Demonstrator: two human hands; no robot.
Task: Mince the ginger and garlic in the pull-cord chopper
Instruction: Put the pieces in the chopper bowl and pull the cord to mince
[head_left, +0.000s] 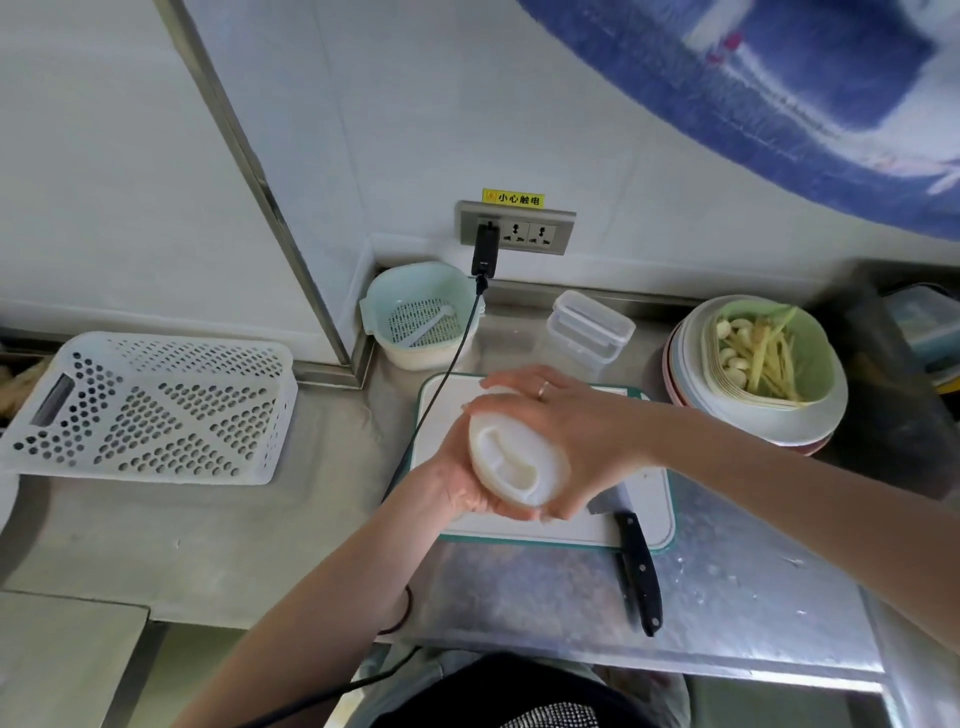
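Above the cutting board (545, 530) on the bench (260, 519), the left hand (457, 483) and right hand (576, 436) both grip the white chopper (514, 462).

We count two hands, the left hand (457, 483) and the right hand (566, 431), around one white chopper (514, 462). On the tabletop (260, 525) we see one cutting board (652, 512), one black-handled knife (640, 571), one white perforated basket (150, 408), one pale green colander bowl (421, 317) and one clear lidded container (589, 330). One stack of plates (758, 410) carries one green bowl (815, 364) of ginger strips and garlic cloves, too many to count. One wall socket panel (517, 228) holds one black plug (485, 249).
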